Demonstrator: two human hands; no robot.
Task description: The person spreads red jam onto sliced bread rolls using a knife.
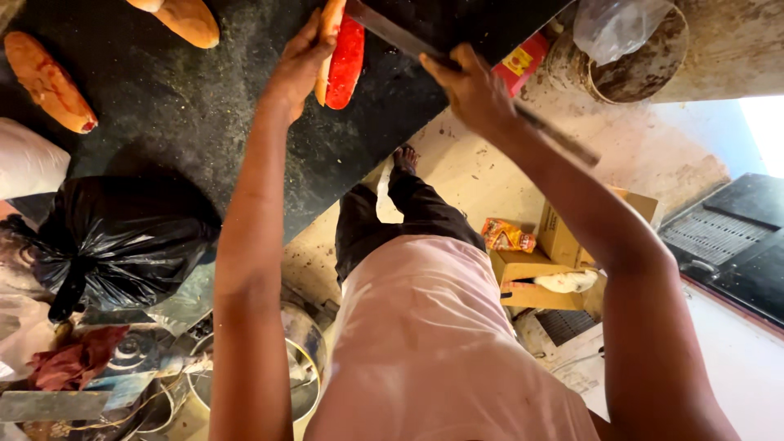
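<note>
My left fingers (314,37) are curled around a split bread roll (339,57), its cut faces red with sauce, and they pin it upright on its edge against the dark tabletop (245,106). My left hand (296,65) wraps the roll's outer crust, thumb on the near side. My right hand (474,90) is closed on the handle of a long knife (392,31); the blade reaches across to the top of the roll, touching it at the opening, while the handle end sticks out behind my wrist.

Farther along the tabletop another red-smeared roll (49,82) lies to the left, well apart from my hands, and a plain loaf (186,18) sits at the top edge. A knotted black plastic bag (122,237) rests near my left forearm. Below it stands a steel pot (302,367). Off the tabletop's edge, by my right hand, is a red box (523,59) and a dirty bucket (645,69) with clear plastic in it. On the floor are cardboard boxes (563,237) and an orange packet (506,235).
</note>
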